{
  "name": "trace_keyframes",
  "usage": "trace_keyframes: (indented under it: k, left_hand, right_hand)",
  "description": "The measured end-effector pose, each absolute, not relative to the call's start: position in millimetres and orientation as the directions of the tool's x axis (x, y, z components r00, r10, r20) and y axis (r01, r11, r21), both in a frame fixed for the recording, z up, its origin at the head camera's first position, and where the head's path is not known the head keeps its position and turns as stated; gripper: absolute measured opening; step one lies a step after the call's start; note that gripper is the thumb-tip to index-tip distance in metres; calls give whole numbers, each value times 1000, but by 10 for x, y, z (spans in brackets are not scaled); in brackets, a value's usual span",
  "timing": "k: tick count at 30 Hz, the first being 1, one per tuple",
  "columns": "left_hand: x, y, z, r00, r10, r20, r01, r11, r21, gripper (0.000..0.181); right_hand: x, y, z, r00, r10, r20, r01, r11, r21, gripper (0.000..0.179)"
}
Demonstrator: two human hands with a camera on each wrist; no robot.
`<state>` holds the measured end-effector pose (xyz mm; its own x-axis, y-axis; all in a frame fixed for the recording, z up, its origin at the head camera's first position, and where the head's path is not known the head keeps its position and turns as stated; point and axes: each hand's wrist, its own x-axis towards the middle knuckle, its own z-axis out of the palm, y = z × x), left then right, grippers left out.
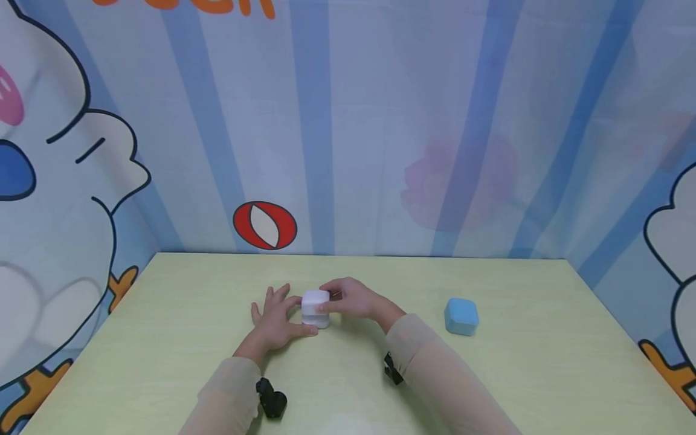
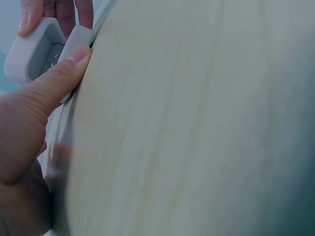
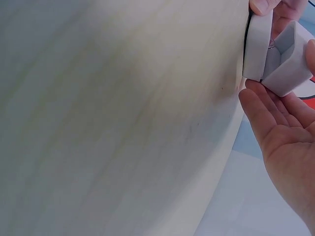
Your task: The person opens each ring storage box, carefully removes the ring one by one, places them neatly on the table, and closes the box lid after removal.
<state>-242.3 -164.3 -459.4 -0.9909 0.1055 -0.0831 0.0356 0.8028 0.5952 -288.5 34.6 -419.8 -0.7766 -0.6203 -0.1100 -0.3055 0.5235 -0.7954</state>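
A small white ring box point(image 1: 313, 323) sits on the table with its lid point(image 2: 22, 61) tilted partway up. Inside, a thin ring point(image 2: 56, 60) shows against the grey lining. My left hand point(image 1: 276, 326) holds the base from the left, the thumb along its near side and the index finger at the far side, with the other fingers spread. From the right, my right hand point(image 1: 354, 299) pinches the lid between thumb and fingers. In the right wrist view, some of its fingers point(image 3: 268, 108) extend beneath the hinge side of the box.
A light blue rounded box point(image 1: 461, 316) stands on the pale wooden table point(image 1: 516, 374), to the right of my right hand. Behind the table's far edge hangs a blue striped cloth backdrop point(image 1: 370, 133) with cartoon figures. Black wrist devices point(image 1: 272, 400) hang under both sleeves.
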Motion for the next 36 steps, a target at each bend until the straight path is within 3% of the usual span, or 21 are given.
trace_keyframes:
  k: [36]
  left_hand:
    - [-2423,-1653,-4603,-991,103,-81,34,801,598,70]
  right_hand:
    - [-2927,337,-4225,-787,-605,-120,-301,547,-781,44]
